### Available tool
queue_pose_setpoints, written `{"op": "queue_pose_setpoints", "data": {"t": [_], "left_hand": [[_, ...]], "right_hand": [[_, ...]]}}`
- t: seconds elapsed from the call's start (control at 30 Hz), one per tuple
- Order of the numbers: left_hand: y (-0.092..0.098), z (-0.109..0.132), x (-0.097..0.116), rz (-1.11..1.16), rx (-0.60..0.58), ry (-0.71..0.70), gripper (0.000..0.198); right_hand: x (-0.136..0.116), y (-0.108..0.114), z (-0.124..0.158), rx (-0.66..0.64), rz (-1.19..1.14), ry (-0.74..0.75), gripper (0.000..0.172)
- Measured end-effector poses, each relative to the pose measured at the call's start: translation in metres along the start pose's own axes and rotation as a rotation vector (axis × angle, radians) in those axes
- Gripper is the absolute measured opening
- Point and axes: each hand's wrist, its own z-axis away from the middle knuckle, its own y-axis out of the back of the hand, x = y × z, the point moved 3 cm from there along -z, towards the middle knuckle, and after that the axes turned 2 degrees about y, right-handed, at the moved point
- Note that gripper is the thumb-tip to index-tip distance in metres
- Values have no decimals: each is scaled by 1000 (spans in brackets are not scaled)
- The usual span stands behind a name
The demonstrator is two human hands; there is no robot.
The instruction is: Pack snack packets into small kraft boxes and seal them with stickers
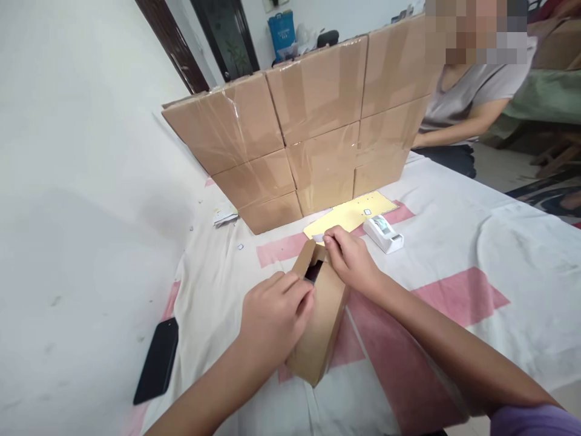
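A small brown cardboard box [320, 327] lies on the white and pink cloth [454, 254] in front of me, its far end flap open. My left hand [275, 315] is curled over the box's left side near the open end and holds it. My right hand [349, 257] pinches a small pale strip, perhaps tape or a sticker [318, 237], just beyond the open flap. A white tape dispenser [384, 233] stands just right of that hand. A yellow sheet [351, 215] with a small white piece on it lies behind.
A wall of stacked, taped cardboard boxes [313, 127] stands across the table's far side. A black phone [158, 360] lies at the left edge of the cloth. Small paper scraps [226, 217] lie near the boxes. Another person [463, 103] sits at the far right.
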Motion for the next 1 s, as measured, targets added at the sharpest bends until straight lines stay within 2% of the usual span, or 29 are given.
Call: {"op": "queue_pose_setpoints", "data": {"t": [0.13, 0.3, 0.47, 0.53, 0.67, 0.73, 0.83, 0.93, 1.0], "left_hand": [[-8, 1, 12, -38, 47, -22, 22], [-13, 5, 28, -256, 149, -104, 28], [-19, 10, 40, -342, 147, -147, 23], [-23, 13, 46, -267, 123, -144, 21], [-29, 18, 57, 5, -41, -139, 17], [-23, 18, 53, 42, -45, -90, 13], [-6, 15, 34, 68, 36, -15, 10], [10, 12, 13, -150, 201, 1, 17], [12, 14, 4, -312, 269, 11, 19]], "right_hand": [[-3, -5, -1, -70, 125, -116, 18], [-9, -7, -5, -254, 328, -194, 17], [-15, -2, -8, -363, 428, -240, 15], [-16, -1, -9, -370, 444, -257, 15], [-15, -1, -10, -355, 428, -266, 17], [-14, -2, -10, -343, 395, -259, 18], [-14, -1, -11, -321, 360, -252, 17], [-13, -1, -9, -284, 347, -233, 18], [-12, -2, -7, -232, 350, -209, 19]]}}
